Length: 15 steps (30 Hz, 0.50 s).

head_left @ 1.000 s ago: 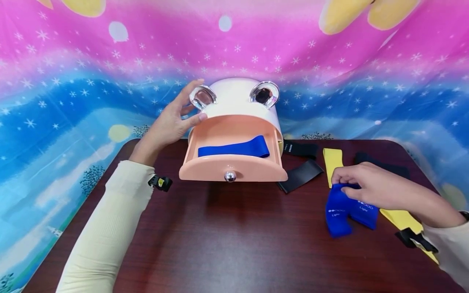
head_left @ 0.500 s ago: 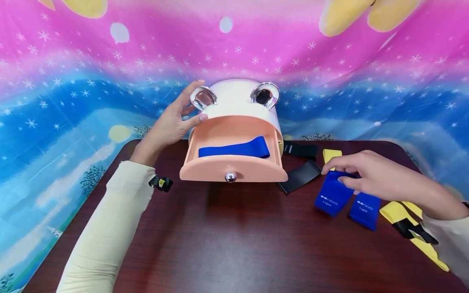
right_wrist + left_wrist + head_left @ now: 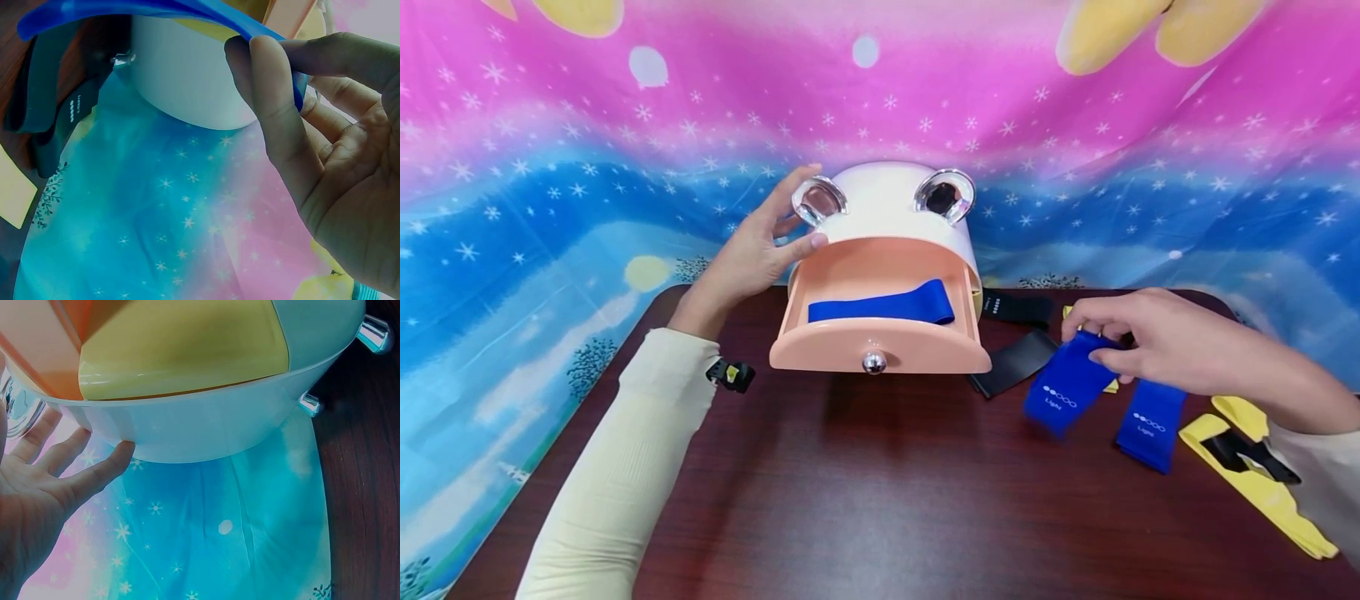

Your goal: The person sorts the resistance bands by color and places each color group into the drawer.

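A white rounded storage box (image 3: 880, 200) with two silver-rimmed ears stands at the back of the table. Its top peach drawer (image 3: 827, 350) is pulled out and has a blue resistance band (image 3: 880, 302) lying in it. My left hand (image 3: 748, 250) rests on the box's left side beside the ear, fingers extended against the wall in the left wrist view. On the right, my right hand (image 3: 1165, 337) pinches another blue resistance band (image 3: 1060, 383) marked "Light", which hangs above the table. A further blue band (image 3: 1152, 421) lies below that hand.
Two black bands, one flat (image 3: 1017, 364) and one farther back (image 3: 1022, 310), lie right of the box. Yellow bands (image 3: 1262, 492) lie at the right edge, partly under the right sleeve. A printed cloth (image 3: 880, 83) hangs behind the dark wooden table (image 3: 880, 500).
My right hand has lifted one blue band off the other and moved it slightly up and to the left. The left hand stays on the box.
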Available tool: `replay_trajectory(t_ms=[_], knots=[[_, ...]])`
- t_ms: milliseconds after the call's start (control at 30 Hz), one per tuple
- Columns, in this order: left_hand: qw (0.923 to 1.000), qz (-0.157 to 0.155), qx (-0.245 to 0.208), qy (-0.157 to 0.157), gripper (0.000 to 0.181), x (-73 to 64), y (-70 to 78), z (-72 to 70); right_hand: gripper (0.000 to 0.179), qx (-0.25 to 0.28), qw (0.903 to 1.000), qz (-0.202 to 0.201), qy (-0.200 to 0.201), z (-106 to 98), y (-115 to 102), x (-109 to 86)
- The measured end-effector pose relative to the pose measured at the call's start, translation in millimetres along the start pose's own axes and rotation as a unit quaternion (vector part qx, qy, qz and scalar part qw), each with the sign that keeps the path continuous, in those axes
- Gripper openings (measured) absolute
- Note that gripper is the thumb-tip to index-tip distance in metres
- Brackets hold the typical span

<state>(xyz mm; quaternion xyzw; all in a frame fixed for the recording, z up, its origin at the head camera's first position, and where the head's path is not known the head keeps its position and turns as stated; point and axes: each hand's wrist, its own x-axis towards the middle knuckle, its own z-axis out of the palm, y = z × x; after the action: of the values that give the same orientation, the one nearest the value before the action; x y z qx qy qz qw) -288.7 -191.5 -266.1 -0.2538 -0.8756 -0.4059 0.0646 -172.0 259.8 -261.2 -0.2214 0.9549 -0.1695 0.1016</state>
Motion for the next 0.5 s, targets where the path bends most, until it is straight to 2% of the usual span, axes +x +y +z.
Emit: replay_trajectory(t_ms=[333, 500], knots=[[1.0000, -0.003, 0.000, -0.001, 0.080, -0.3, 0.7, -0.3, 0.041, -0.004, 1.0000, 0.008, 0.000, -12, -11, 2.1], [1.0000, -0.002, -0.003, -0.002, 0.081, 0.1, 0.0, 0.0, 0.043, -0.005, 0.9999, 0.000, 0.013, -18, -16, 2.5]])
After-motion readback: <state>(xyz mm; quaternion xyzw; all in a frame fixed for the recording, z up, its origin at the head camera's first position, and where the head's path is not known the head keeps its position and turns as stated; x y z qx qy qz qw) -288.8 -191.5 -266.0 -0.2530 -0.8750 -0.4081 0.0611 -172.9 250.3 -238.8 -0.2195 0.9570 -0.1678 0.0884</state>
